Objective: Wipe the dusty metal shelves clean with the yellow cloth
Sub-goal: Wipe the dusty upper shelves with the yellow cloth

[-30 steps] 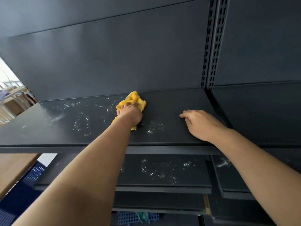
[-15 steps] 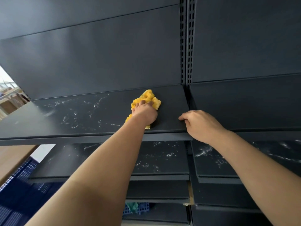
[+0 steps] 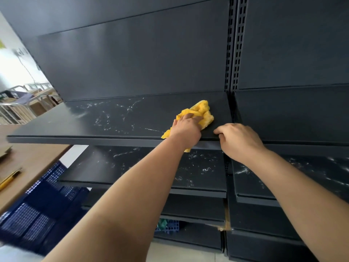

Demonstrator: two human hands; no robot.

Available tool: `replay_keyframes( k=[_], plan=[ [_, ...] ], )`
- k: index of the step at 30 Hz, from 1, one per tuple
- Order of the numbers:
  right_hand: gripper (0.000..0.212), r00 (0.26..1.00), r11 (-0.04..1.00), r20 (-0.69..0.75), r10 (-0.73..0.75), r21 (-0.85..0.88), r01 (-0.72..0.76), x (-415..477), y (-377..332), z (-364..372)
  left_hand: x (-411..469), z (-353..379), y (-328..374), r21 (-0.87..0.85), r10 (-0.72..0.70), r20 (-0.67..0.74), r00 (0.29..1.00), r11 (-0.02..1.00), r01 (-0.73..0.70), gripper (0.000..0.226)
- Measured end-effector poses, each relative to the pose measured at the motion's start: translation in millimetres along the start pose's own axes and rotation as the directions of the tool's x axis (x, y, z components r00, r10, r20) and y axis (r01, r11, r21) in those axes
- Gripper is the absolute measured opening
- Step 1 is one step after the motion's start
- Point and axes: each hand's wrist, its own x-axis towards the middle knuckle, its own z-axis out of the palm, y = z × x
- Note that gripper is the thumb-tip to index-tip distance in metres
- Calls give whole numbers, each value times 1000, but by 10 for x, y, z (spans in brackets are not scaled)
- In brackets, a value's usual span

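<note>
My left hand (image 3: 186, 127) grips the bunched yellow cloth (image 3: 203, 113) and presses it on the top dark metal shelf (image 3: 113, 120), near its right end. White dust streaks cover the shelf left of the cloth; the patch to the right of it looks clean. My right hand (image 3: 238, 140) sits at the shelf's front right corner with its fingers curled over the edge. The lower shelf (image 3: 132, 167) and the lower right shelf (image 3: 311, 171) carry dust streaks too.
A slotted upright post (image 3: 235, 44) divides the two shelf bays. A wooden table (image 3: 32, 161) with a yellow pen (image 3: 9, 179) stands at the left. Blue plastic crates (image 3: 41, 214) lie below it, and more shelves stack underneath.
My left hand has slid the cloth rightward along the top shelf, and the dust patch at that end is gone. My right hand has shifted to the shelf's front right corner.
</note>
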Motion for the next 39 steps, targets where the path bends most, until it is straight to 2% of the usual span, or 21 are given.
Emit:
replay_keyframes(
  k=[13, 21, 34, 39],
  plan=[
    [39, 998, 998, 1, -55, -3, 55, 235, -684, 245, -73, -253, -974, -49, -138, -19, 990, 989, 137, 55],
    [39, 997, 997, -9, -77, -18, 77, 450, -1167, 420, -33, -391, -1588, -49, -158, -26, 987, 986, 157, 54],
    [39, 999, 999, -38, 2, -42, -4, 716, -1810, 672, 73, -637, -2542, -25, -167, -32, 985, 986, 167, 53],
    [39, 998, 998, -45, 40, -48, -43, 785, -2027, 752, 62, -687, -2759, 16, -215, -87, 973, 976, 217, 55]
  ],
)
